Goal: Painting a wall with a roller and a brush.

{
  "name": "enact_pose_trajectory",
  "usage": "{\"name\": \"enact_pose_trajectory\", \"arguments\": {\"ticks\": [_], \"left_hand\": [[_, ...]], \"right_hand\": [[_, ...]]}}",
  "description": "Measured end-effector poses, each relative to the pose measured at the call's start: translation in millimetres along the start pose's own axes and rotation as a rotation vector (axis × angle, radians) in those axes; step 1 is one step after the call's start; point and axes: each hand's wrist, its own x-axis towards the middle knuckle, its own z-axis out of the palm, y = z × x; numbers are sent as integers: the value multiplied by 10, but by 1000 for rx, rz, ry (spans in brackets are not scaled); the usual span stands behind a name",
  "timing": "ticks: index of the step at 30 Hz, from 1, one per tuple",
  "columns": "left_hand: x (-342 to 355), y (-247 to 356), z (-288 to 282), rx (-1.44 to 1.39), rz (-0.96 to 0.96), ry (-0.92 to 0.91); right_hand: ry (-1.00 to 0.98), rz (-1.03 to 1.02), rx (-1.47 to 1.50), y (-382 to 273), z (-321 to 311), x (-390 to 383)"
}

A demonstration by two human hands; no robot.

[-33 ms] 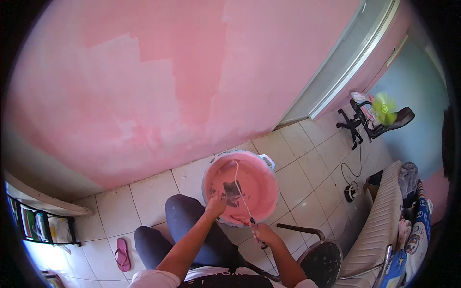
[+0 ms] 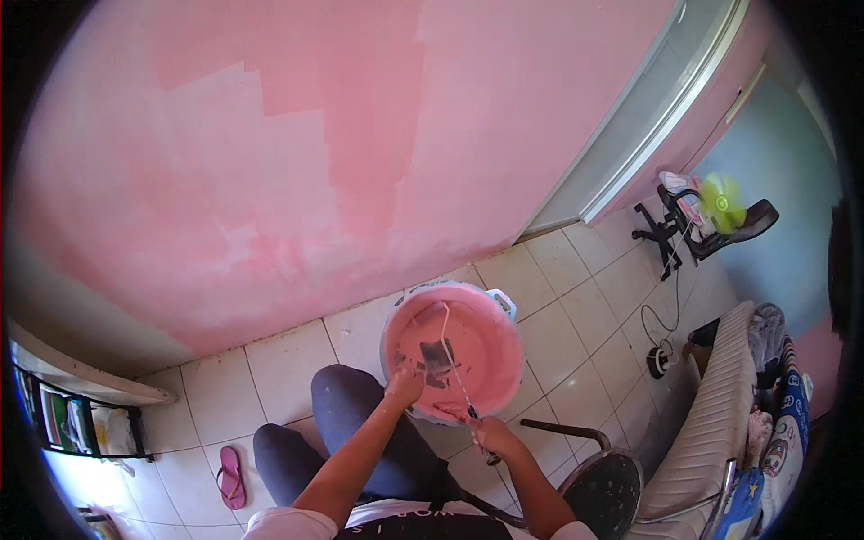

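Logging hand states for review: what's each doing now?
Left hand: at the tub; open or closed cannot be told.
Right hand: closed, holding the paint roller.

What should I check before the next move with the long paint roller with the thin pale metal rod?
1. Roller held: ok. The bare right hand is closed around the lower end of the long, pale-rodded paint roller.
2. Roller's far end inside the tub: ok. It is within the round, pale-rimmed tub coated with pink paint.
3. Left hand's grip: cannot tell. The bare left hand is at the tub's near side, its fingers unclear.
4. Gloves on: not ok. Both hands are bare.
5. Pink flip-flop away from the tub: ok. It lies apart, on the pale floor tiles.
6. Paint depth: cannot tell.
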Motion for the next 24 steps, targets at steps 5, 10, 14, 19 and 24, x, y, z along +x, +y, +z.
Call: {"name": "enact_pose_trajectory", "arguments": {"ticks": [5,10,14,19,24], "left_hand": [[-80,110,-171,-40,-12,42],[-42,310,-329,-351,-176,475],[60,142,-561,-1335,-313,682],[-101,90,-978,-1847,-319,739],[-129,-99,-1059,-1669,-432,778]], "right_hand": [[51,1,-11,-86,246,1],[147,-288,-399,235,391,-221],[96,-428,-466,-49,284,-628],[-10,-171,-550,167,-82,-859],[-8,-148,-637,232,-302,-809]]}}
